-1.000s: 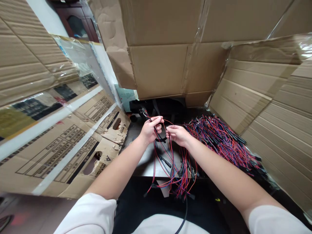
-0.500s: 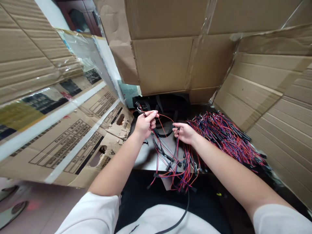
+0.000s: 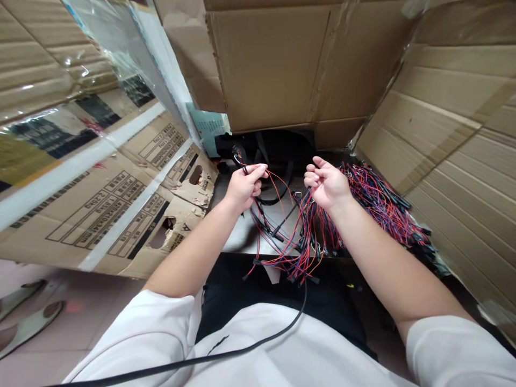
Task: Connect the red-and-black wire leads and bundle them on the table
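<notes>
My left hand (image 3: 245,187) is closed in a pinch on a thin orange-red wire (image 3: 278,176), which curves off to the right. Black connectors and a dark cable end (image 3: 237,153) stick out just beyond the left fingers. To the right, my right hand (image 3: 328,184) has its palm turned up and its fingers curled over the top of a bundle of red and blue wires (image 3: 302,228). These wires hang down over the table's front edge, with small black plugs at their ends. A black sleeved cable piece (image 3: 286,219) slants down-left from the right fingers.
A large pile of red, blue and black wires (image 3: 379,207) lies on the right of the table (image 3: 229,236). Cardboard walls (image 3: 274,70) stand around the table. A black bag (image 3: 282,145) sits at the back. A black cord (image 3: 242,352) crosses my lap.
My right hand has moved right and slightly up, away from the left hand, drawing the wire bundle with it. My left hand keeps its pinch. The camera view has tilted down.
</notes>
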Motion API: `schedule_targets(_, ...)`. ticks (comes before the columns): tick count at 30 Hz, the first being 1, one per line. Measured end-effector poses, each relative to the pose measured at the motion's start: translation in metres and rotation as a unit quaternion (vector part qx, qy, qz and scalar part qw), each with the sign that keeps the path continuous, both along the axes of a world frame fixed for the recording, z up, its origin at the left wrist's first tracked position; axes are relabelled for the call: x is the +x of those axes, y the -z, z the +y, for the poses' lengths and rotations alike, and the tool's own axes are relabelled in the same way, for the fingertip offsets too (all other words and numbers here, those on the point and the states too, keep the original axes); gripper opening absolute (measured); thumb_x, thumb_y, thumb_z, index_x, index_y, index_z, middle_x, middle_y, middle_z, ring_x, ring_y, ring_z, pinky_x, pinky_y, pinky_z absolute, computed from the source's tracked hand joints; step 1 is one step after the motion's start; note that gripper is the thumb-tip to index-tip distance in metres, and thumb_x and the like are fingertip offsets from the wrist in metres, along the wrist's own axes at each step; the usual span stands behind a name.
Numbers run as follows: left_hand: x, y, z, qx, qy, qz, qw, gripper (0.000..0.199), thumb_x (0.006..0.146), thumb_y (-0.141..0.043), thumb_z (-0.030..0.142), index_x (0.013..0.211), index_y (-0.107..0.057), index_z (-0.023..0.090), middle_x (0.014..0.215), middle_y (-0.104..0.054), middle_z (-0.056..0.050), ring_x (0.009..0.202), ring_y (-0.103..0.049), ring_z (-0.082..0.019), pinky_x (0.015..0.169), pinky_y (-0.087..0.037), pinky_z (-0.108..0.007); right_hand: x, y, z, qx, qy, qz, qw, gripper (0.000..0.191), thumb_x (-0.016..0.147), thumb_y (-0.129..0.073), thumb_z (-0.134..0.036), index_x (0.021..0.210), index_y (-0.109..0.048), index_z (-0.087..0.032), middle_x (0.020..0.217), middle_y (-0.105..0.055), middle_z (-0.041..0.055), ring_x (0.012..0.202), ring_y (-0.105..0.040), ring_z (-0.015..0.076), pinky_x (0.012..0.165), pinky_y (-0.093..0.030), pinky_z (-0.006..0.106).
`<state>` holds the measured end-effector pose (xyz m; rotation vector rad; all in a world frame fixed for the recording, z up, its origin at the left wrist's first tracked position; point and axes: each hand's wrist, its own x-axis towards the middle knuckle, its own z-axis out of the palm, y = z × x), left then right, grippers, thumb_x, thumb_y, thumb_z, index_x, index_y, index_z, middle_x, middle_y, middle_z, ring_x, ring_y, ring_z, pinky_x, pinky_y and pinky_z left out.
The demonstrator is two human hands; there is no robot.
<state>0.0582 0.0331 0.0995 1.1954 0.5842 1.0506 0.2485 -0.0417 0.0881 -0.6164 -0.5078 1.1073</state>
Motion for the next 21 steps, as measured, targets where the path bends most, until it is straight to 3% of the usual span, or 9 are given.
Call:
schedule_targets(7,0.003,-0.015,0.007,0.027,0.009,-0.044,0.999,0.017,0.072,-0.076,0.023,0.083,-0.068,0.013,0.071,-0.057,0.001,0.039,-0.032,0.001,0.035,-0.017,-0.014,0.029,-0.026,-0.016,0.043,-0.037,0.037,0.998,0.035,0.066,-0.038,0.008,0.084,-0.054,-0.018,0.070,-0.048,-0.0021,0.044,-0.032,0.0024,0.036,-0.025,0.008)
schedule_targets(14,0.018,-0.009,0.007,0.027,0.017,0.032,0.999,0.022,0.067,-0.080,0.026,0.079,-0.068,0.012,0.068,-0.057,0.000,0.038,-0.031,0.000,0.035,-0.016,-0.016,0.041,-0.036,-0.009,0.129,0.128,0.126,0.975,0.036,0.065,-0.035,0.010,0.076,-0.051,-0.020,0.068,-0.044,-0.0036,0.045,-0.038,0.0032,0.038,-0.033,0.010)
schedule_targets(21,0.025,-0.008,0.000,0.032,0.045,0.085,0.995,0.026,0.066,-0.081,0.031,0.079,-0.070,0.011,0.068,-0.059,-0.002,0.039,-0.030,0.000,0.037,-0.014,-0.017,0.044,-0.041,-0.003,0.144,0.144,0.095,0.974,0.037,0.060,-0.037,0.008,0.079,-0.049,-0.021,0.067,-0.046,-0.0041,0.047,-0.041,0.0038,0.042,-0.034,0.012)
